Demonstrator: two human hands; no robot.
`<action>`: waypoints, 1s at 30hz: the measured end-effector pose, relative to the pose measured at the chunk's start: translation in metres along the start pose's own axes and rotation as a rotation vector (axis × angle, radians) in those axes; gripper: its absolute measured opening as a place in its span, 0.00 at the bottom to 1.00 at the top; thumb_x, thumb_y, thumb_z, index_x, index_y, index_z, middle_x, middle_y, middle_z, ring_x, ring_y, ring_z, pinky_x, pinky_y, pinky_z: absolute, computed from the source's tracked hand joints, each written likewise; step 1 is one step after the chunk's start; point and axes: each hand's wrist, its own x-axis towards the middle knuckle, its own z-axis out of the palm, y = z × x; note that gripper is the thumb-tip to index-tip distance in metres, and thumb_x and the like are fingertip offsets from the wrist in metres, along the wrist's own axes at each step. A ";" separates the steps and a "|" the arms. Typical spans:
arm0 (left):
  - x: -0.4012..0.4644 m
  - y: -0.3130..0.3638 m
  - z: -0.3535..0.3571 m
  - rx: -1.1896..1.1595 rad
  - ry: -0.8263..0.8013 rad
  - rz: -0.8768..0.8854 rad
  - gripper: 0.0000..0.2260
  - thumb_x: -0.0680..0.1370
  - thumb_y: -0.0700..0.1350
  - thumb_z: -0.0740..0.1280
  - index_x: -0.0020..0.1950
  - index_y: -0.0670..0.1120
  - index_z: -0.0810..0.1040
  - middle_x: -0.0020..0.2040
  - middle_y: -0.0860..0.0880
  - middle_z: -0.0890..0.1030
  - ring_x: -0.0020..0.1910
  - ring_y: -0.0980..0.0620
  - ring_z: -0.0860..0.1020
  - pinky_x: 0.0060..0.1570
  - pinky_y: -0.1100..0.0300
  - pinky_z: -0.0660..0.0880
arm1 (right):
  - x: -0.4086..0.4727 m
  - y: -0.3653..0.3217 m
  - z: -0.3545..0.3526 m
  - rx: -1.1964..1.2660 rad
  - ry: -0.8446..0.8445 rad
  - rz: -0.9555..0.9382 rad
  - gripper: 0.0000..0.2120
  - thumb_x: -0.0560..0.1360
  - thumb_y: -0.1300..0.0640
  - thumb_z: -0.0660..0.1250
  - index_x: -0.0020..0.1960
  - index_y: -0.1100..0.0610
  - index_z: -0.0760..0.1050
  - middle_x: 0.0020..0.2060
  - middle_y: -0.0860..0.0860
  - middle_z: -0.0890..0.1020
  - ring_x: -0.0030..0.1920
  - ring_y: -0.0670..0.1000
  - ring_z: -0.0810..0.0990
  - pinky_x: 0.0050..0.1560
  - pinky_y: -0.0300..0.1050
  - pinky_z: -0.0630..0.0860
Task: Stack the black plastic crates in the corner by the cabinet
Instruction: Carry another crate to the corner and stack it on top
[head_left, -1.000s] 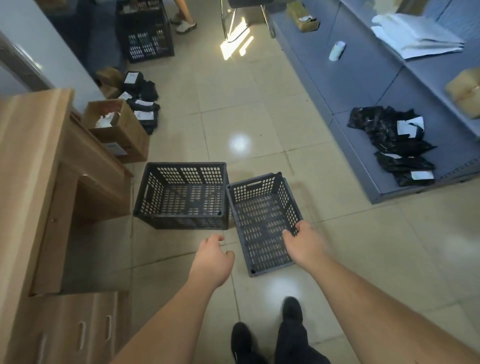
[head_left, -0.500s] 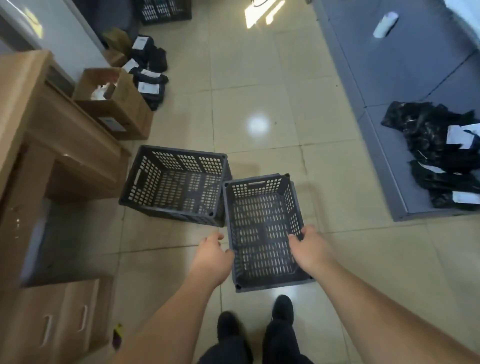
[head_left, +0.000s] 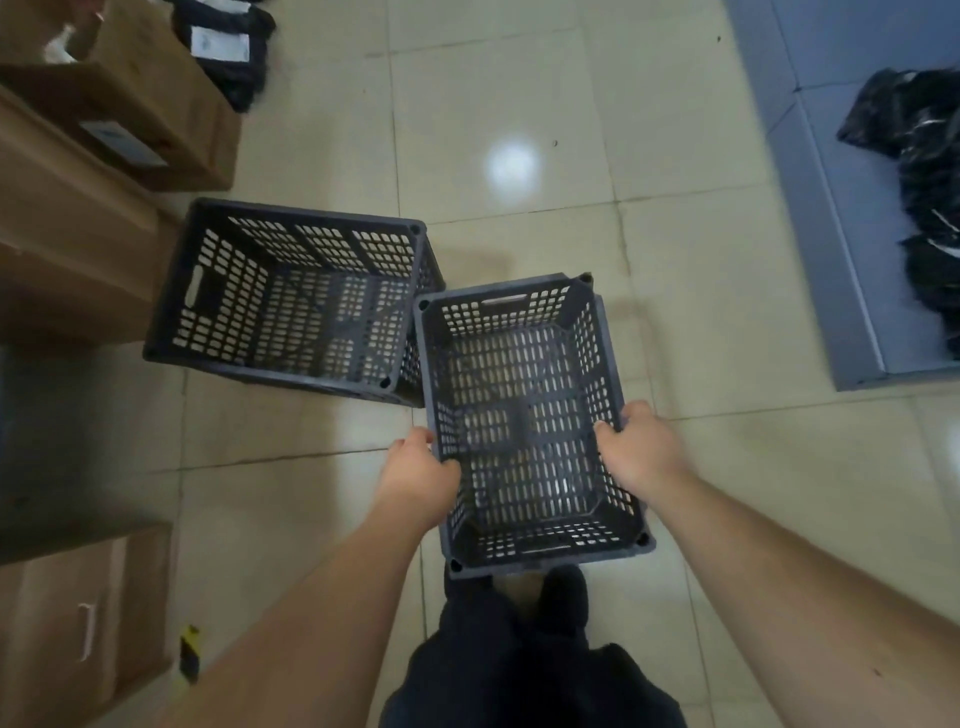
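- At the far left stands a wooden cabinet (head_left: 62, 249), with a cardboard box (head_left: 130, 104) on the floor (head_left: 519, 104) behind it. Lower left is a drawer unit (head_left: 88, 613).
- Just right of the cabinet, an empty black crate (head_left: 291, 301) sits open side up on the floor, its left end close to the cabinet. This looks like the base of the stack.
- The left hand (head_left: 415, 480) grips the left long rim of a second crate (head_left: 524, 426). The thumb lies over the rim; the fingers are curled out of sight down the outer wall.
- The second crate is also empty and open side up, turned roughly crosswise to the first. Its far left corner meets or overlaps the first crate's near right corner; I cannot tell whether it is lifted clear of the floor.
- The right hand (head_left: 641, 452) grips the right long rim opposite, fingers hooked over and clamped on the edge. Both forearms reach forward and down, wrists about level.
- To stack well, I judge the held crate needs lifting level, turning to match the first, then lowering with all four corners aligned.
- At the right edge, dark bags (head_left: 919, 208) lie on a grey platform (head_left: 831, 260).
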 end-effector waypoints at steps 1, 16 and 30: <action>0.014 -0.001 0.006 0.001 0.005 -0.006 0.24 0.81 0.47 0.65 0.78 0.48 0.69 0.73 0.44 0.73 0.60 0.40 0.80 0.62 0.43 0.80 | 0.013 0.003 0.008 -0.005 0.002 0.007 0.18 0.82 0.46 0.61 0.66 0.55 0.71 0.52 0.55 0.81 0.46 0.55 0.80 0.34 0.44 0.71; 0.159 -0.030 0.078 -0.221 0.046 -0.214 0.19 0.79 0.49 0.66 0.69 0.44 0.75 0.62 0.42 0.81 0.58 0.38 0.81 0.63 0.44 0.80 | 0.147 0.036 0.086 -0.125 0.045 0.118 0.24 0.82 0.50 0.63 0.73 0.61 0.66 0.67 0.61 0.74 0.64 0.64 0.76 0.62 0.55 0.74; 0.124 -0.026 0.064 -0.420 0.045 -0.177 0.05 0.80 0.44 0.67 0.46 0.44 0.80 0.45 0.43 0.86 0.44 0.41 0.84 0.51 0.45 0.83 | 0.119 0.055 0.046 -0.056 0.047 0.245 0.16 0.81 0.58 0.66 0.65 0.64 0.71 0.57 0.62 0.80 0.52 0.62 0.79 0.45 0.48 0.73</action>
